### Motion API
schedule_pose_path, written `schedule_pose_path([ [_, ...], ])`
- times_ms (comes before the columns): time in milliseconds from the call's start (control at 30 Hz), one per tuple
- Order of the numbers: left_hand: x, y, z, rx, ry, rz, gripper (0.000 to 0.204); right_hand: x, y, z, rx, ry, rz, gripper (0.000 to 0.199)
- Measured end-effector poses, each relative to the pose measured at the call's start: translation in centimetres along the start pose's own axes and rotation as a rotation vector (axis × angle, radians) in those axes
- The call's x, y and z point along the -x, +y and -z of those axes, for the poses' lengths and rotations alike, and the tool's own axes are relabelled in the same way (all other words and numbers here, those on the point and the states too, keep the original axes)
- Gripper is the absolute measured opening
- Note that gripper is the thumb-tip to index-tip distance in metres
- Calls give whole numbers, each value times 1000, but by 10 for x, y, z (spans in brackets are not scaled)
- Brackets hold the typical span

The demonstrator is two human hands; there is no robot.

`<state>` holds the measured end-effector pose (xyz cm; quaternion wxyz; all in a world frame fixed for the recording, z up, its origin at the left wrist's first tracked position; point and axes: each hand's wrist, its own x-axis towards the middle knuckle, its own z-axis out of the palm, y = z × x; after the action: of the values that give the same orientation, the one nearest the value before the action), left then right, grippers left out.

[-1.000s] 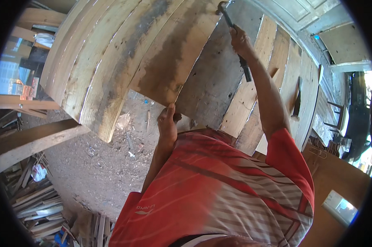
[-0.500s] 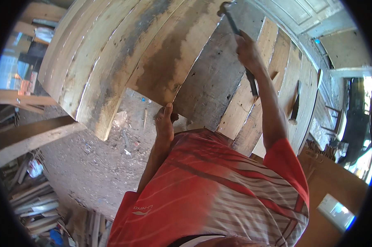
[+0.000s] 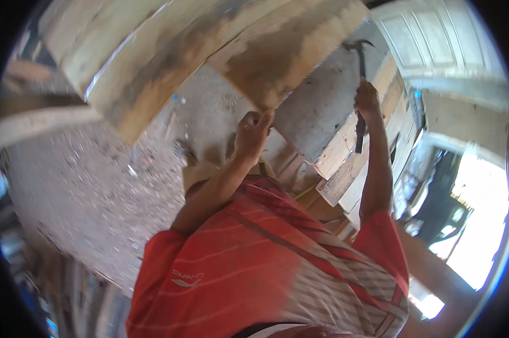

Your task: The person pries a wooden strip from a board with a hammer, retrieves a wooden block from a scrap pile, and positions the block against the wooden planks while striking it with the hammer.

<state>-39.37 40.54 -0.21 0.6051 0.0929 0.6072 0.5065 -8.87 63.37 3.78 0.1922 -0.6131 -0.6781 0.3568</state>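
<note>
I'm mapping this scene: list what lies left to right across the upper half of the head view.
Pale leaning board → big stained wooden panel → left hand gripping the panel's lower edge → right hand raising a hammer → white panelled door.

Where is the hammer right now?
In the head view the hammer is upper right, raised in the right hand, its head near the edge of the wooden boards that the left hand grips.
</note>
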Motion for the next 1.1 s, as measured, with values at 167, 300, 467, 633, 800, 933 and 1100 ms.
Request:
schedule_pose_path([
  [167,-8,-6,5,134,-195,-124,42,20,-53,-20,71,190,-443,41],
  [300,-6,-40,13,275,-196,-340,46,22,-48,-23,181,152,-279,55],
  [467,-2,-102,55,330,-380,-352,63,21,-59,-39,202,137,-342,58],
  [633,-73,-200,77,103,-112,-346,59,16,-58,-24,142,0,-458,63],
  [800,-137,-277,140,457,433,-256,44,-10,-69,21,73,-208,-516,56],
  [933,-135,-284,171,878,610,13,38,7,-74,-18,290,87,-467,56],
  [1100,-135,-281,143,1002,463,111,39,8,-95,-26,260,213,-603,47],
])
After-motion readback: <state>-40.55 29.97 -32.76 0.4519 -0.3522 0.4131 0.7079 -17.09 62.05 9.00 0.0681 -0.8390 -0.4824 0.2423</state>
